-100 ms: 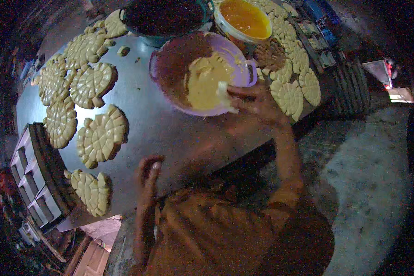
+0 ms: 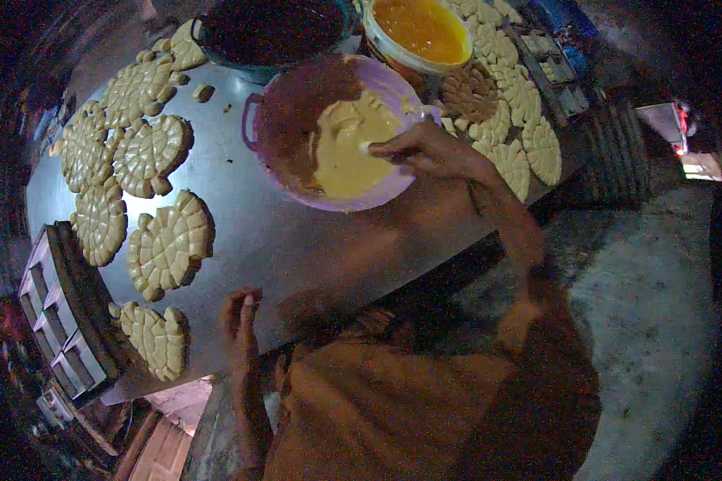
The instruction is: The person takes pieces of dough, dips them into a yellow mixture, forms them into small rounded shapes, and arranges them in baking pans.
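My right hand (image 2: 413, 148) is at the right side of a purple bowl (image 2: 255, 120) of pale yellow batter (image 2: 349, 172), fingers closed on a small whitish piece (image 2: 371, 149), mostly hidden and too unclear to identify. My left hand (image 2: 241, 309) hovers low over the metal tabletop (image 2: 273, 240), fingers loosely bent and apart, holding nothing that I can see. Segmented pale dough rounds (image 2: 168, 244) lie left of the bowl, the lowest (image 2: 152, 337) closest to my left hand.
Behind are a dark-filled tub (image 2: 273, 28) and an orange-filled bucket (image 2: 421, 32). More pale pieces (image 2: 537, 144) and a brown round (image 2: 469, 92) lie right. A metal divided mold (image 2: 56, 313) sits left; stacked dark trays (image 2: 606, 156) stand beyond the right edge.
My right hand has moved up and leftward into the bowl with the whitish piece. My left hand has dropped slightly down and to the left.
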